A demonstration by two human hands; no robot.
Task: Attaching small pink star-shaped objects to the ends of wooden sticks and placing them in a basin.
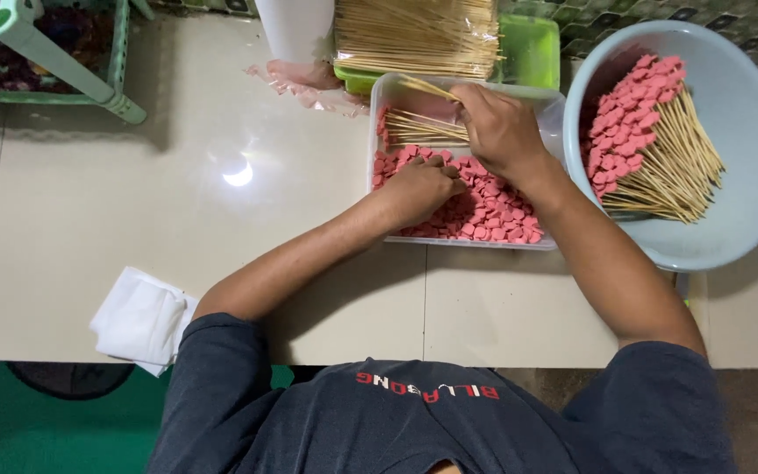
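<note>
Bright overhead glare — soft shadows

At upper centre, the left hand [420, 186] digs into pink pieces [493, 211] in a clear tray [379, 96]; the right hand [499, 127] grips a skewer [427, 87] above them.

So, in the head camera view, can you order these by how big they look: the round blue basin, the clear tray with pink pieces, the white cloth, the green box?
1. Round blue basin, largest.
2. Clear tray of pink pieces.
3. White cloth.
4. Green box, though the bundle of sticks hides much of it, so its rank against the cloth is unsure.
</note>
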